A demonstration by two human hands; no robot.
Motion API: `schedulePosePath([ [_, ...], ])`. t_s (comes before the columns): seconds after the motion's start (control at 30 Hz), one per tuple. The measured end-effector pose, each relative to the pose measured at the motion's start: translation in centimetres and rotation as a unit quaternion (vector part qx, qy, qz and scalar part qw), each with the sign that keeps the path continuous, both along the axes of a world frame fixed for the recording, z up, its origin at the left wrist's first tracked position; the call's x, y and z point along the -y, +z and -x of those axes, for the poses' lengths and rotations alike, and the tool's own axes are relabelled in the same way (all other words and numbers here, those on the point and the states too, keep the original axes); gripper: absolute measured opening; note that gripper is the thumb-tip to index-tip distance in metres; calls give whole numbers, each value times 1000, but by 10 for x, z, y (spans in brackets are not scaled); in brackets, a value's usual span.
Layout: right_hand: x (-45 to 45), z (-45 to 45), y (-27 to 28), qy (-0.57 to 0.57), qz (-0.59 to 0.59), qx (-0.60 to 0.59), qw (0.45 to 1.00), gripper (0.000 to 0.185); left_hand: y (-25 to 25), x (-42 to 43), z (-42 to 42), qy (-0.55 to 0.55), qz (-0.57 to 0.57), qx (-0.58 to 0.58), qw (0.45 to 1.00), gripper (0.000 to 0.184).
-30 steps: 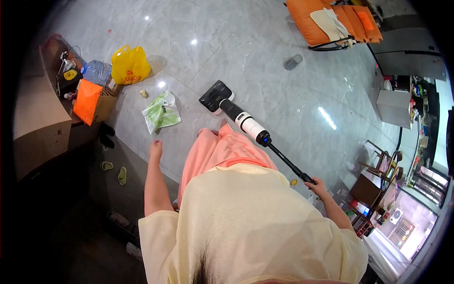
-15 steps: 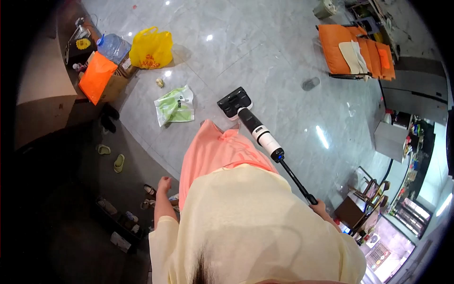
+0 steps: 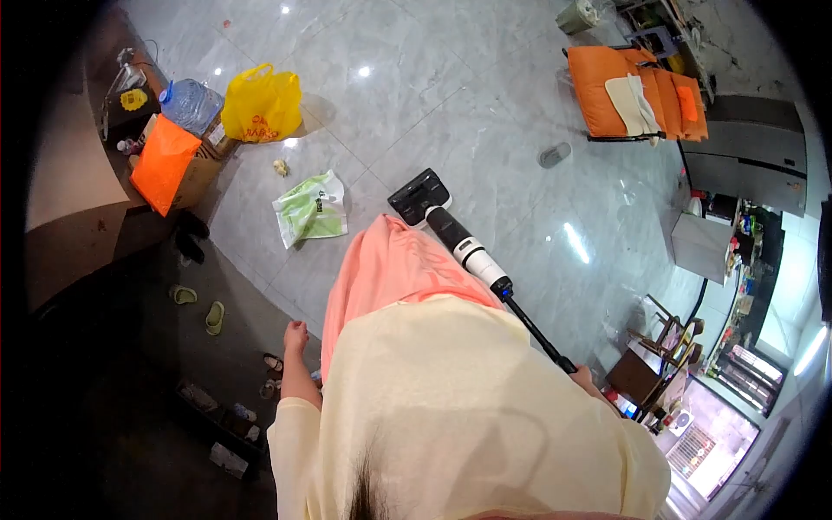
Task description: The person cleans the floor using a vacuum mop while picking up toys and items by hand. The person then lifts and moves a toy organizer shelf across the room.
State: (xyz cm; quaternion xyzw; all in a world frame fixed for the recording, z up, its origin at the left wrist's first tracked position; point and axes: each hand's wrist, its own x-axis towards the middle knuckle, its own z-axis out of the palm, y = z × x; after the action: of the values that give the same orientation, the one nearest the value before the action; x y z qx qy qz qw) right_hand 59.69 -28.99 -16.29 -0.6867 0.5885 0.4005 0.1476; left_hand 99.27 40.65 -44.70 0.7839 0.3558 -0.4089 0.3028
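Note:
My right hand (image 3: 583, 377) is closed round the handle end of a black and white floor cleaner (image 3: 475, 260). The cleaner slants up and left across the tiles, and its black head (image 3: 419, 196) rests flat on the floor just beyond my pink clothing. My left hand (image 3: 295, 333) hangs at my left side, its fingers curled in with nothing visible in them. A green and white plastic bag (image 3: 311, 210) lies on the floor left of the cleaner head. A small crumpled piece (image 3: 280, 167) lies above that bag.
A yellow bag (image 3: 262, 104), a water bottle (image 3: 191, 106) and an orange packet (image 3: 165, 165) are at the upper left. Slippers (image 3: 214, 318) lie lower left. A grey slipper (image 3: 555, 155) and an orange chair (image 3: 602, 91) are at the upper right; wooden chairs (image 3: 663, 347) stand lower right.
Over the last second my right hand and the cleaner's handle have come closer to my body. My left hand has lowered. The camera view has shifted, moving the surroundings in the frame.

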Motion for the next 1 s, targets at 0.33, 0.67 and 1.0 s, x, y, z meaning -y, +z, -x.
schedulePosePath([
  [0.33,3,-35,-52,-41,-101,31,994,40,27,51,-38,-41,32,9,999,38],
  [0.67,-18,-277,-114,-72,-167,204,962,23,18,24,-91,-30,-9,16,999,43],
  [1.0,-143,-571,-199,-85,-317,344,880,32,-106,8,-240,-200,-86,64,974,42],
])
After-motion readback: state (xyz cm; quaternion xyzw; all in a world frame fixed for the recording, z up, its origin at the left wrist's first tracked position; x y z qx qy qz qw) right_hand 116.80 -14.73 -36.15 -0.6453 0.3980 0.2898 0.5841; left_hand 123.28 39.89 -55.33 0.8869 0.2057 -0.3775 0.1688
